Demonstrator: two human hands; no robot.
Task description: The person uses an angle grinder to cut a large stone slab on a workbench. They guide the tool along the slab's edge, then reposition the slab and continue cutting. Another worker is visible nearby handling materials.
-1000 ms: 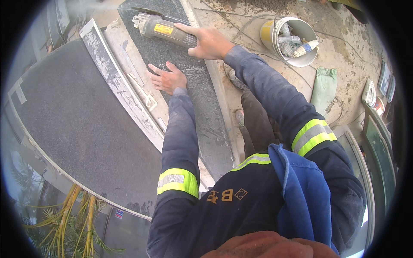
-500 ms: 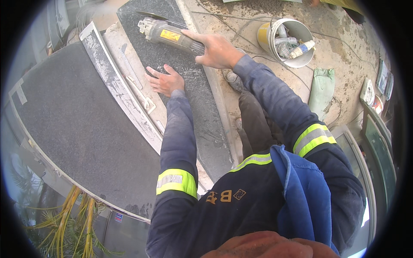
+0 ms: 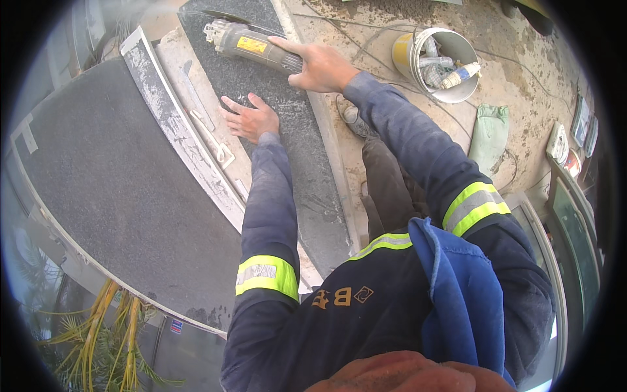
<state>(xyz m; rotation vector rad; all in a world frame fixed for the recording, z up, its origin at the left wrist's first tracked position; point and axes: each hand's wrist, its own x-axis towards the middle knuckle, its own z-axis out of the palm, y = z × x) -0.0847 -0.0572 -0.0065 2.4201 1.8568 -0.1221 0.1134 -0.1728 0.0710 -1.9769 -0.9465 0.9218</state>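
Gold lettering (image 3: 341,298) marks the dark jacket (image 3: 385,320) of a person whose left hand (image 3: 253,121), fingers spread and grasping nothing, rests on a dark stone-like slab (image 3: 308,157). The right hand (image 3: 323,67) grips an angle grinder (image 3: 273,56) over the slab's far part, its yellow label (image 3: 252,44) too small to read. Dust (image 3: 157,9) beyond suggests work under way; what remains is unclear.

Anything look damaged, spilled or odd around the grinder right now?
The strip left of the slab by the left hand looks scuffed: white and dark patches mottle its face. Brown blotches mark the floor right of the bucket; whether spilled, I cannot tell. Pale haze hangs beyond the grinder.
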